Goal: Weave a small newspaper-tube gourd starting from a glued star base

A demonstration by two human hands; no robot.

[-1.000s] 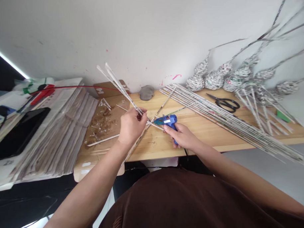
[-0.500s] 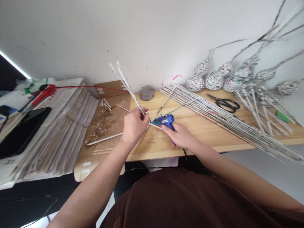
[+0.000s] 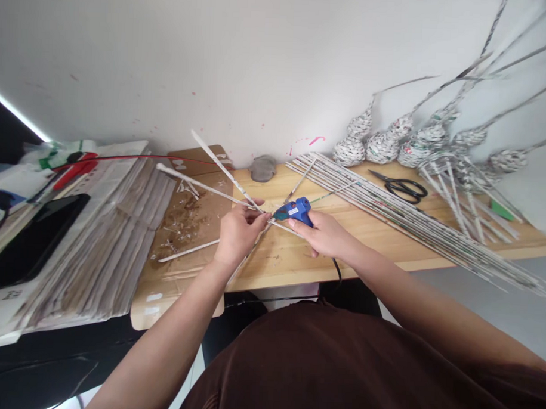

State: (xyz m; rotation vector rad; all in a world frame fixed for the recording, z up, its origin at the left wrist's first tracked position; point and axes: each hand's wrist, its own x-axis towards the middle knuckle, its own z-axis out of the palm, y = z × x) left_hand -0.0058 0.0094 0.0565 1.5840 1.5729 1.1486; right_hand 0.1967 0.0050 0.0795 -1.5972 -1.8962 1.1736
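Spread apart since before, paper tubes (image 3: 211, 166) fan from the left hand (image 3: 238, 233), fingers pinching them; right hand (image 3: 328, 235) grips a blue glue gun (image 3: 294, 211), nozzle at those fingers.

Glue gun (image 3: 295, 210) sits in the right hand (image 3: 325, 235), just right of the left hand (image 3: 238, 233) pinching paper rods (image 3: 211, 172). Rod pile (image 3: 389, 205) lies right; scissors (image 3: 401, 186) behind it; newspapers (image 3: 102, 234) left.

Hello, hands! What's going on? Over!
Left hand pinching crossed paper sticks. Right hand gripping blue glue gun, nozzle at the crossing. Nothing blocking.
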